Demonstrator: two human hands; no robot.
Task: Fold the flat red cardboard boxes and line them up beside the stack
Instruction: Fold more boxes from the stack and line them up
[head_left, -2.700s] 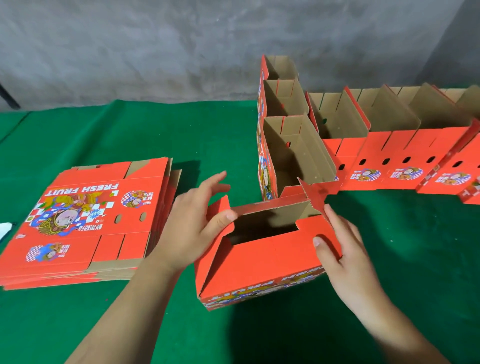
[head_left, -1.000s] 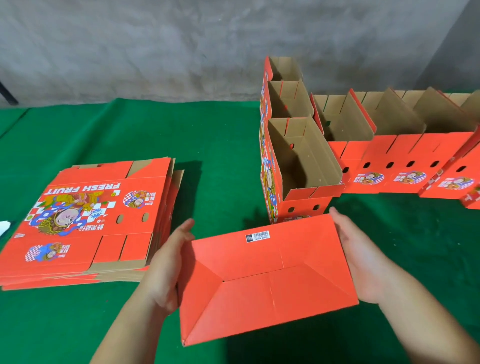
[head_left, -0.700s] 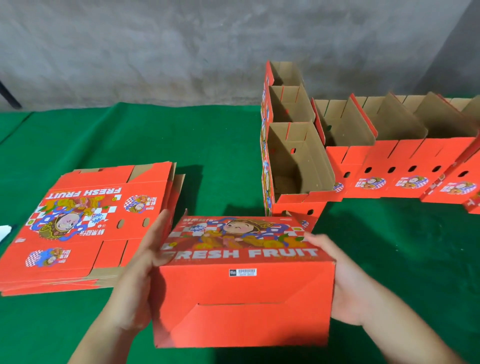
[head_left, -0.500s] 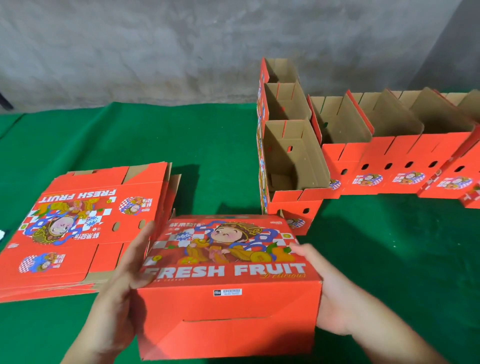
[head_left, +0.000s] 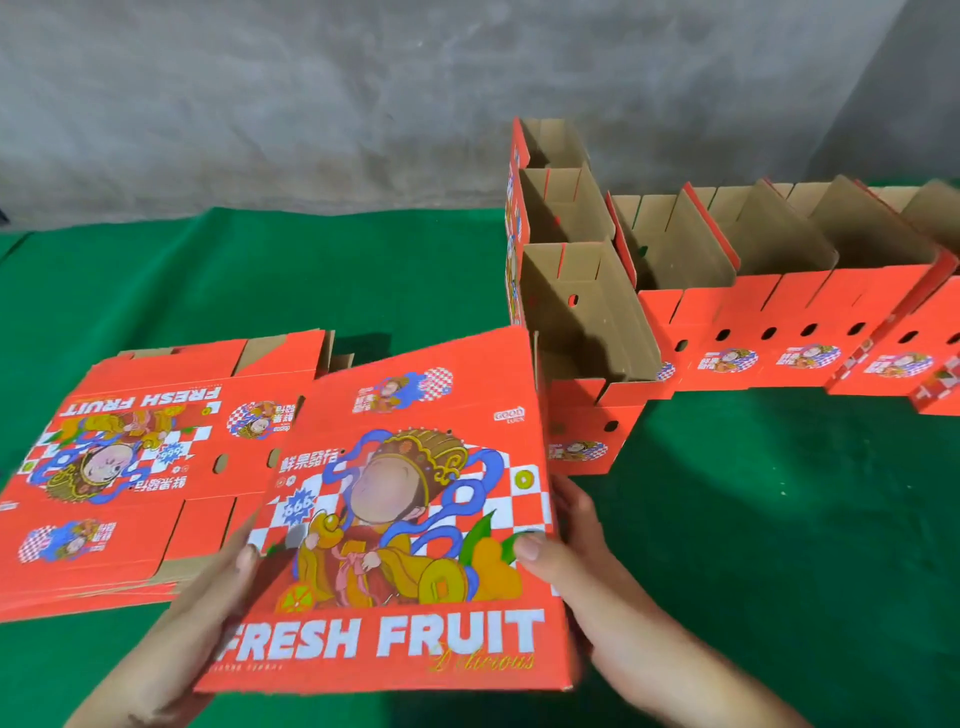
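I hold a folded red box (head_left: 405, 519) in front of me, its printed "FRESH FRUIT" face turned up toward the camera. My left hand (head_left: 213, 587) grips its left side with the thumb on the printed face. My right hand (head_left: 566, 540) grips its right side, thumb on top and fingers along the edge. The stack of flat red boxes (head_left: 124, 467) lies on the left, partly covered by the held box. A line of folded open boxes (head_left: 582, 322) stands just beyond the held box, running toward the wall.
A second row of folded open boxes (head_left: 779, 312) runs to the right edge. Everything lies on a green cloth (head_left: 779, 519) over the table, with a grey concrete wall (head_left: 311, 93) behind. Bare cloth shows at front right and behind the flat stack.
The box has been turned over in both hands: first its open top showed, then its closed bottom, and now the printed side faces up. It has tilted further and risen closer to the camera.
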